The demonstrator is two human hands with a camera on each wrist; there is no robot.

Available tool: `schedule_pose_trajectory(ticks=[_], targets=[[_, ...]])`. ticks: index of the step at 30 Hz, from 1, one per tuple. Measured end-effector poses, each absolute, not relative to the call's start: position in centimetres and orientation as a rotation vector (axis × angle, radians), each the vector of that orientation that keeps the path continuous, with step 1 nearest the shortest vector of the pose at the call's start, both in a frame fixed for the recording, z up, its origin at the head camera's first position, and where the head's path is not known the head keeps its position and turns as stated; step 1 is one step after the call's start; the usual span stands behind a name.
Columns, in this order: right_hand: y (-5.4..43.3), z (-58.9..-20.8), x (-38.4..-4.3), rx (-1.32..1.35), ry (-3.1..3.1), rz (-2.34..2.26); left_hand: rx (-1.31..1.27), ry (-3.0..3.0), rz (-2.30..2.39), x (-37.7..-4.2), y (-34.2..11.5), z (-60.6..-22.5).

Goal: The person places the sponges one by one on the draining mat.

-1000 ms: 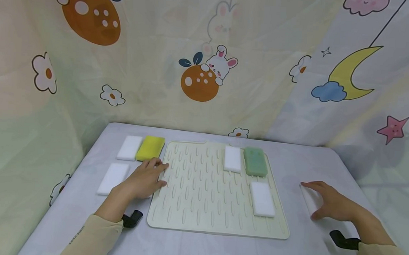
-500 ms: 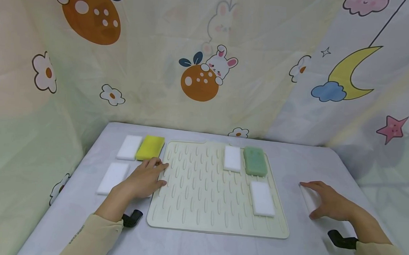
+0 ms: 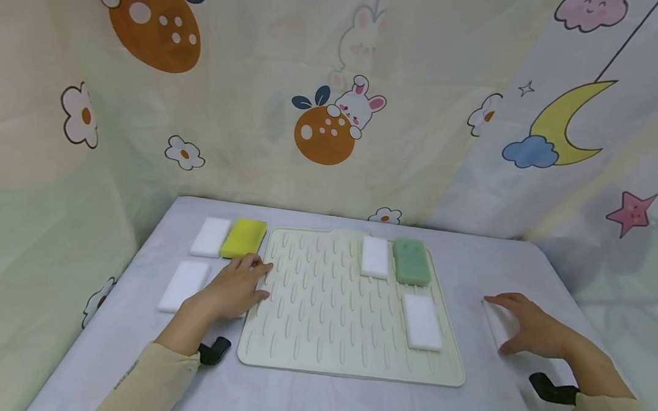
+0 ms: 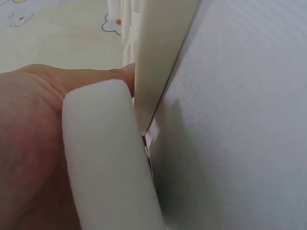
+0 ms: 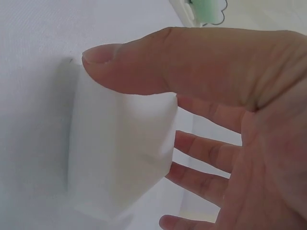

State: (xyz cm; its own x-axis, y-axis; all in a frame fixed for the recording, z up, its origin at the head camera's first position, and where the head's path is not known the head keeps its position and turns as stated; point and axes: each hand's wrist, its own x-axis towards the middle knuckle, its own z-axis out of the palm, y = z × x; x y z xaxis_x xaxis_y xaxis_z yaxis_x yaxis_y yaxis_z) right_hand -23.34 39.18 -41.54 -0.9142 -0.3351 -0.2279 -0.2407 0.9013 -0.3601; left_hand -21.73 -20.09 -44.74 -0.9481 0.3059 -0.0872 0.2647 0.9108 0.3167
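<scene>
My left hand (image 3: 239,290) lies at the left edge of a cream ridged mat (image 3: 314,303), thumb and index finger reaching onto its rim. Under that palm is a white sponge (image 4: 108,153), mostly hidden in the head view; in the left wrist view its end stands between palm and table. My right hand (image 3: 538,328), off the mat's right side, grips another white sponge (image 5: 120,153) between thumb and fingers, low at the table. On the mat are a white sponge (image 3: 374,257), a green sponge (image 3: 411,262) and, nearer me, one more white sponge (image 3: 422,322).
Left of the mat lie a yellow sponge (image 3: 243,238), a white sponge (image 3: 210,237) behind and another white sponge (image 3: 184,285) beside my left forearm. A white cloth covers the table (image 3: 353,406). A printed curtain (image 3: 245,104) hangs behind it.
The head view has shifted very slightly. Both hands and all the sponges keep their places.
</scene>
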Motion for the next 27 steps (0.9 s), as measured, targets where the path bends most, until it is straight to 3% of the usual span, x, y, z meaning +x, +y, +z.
schedule_pose_trajectory(ticks=[27], targets=[[34.7,-38.7,-23.0,-0.505,2.827,-0.351,0.431,2.94,0.461,-21.9,-20.1,-44.8]])
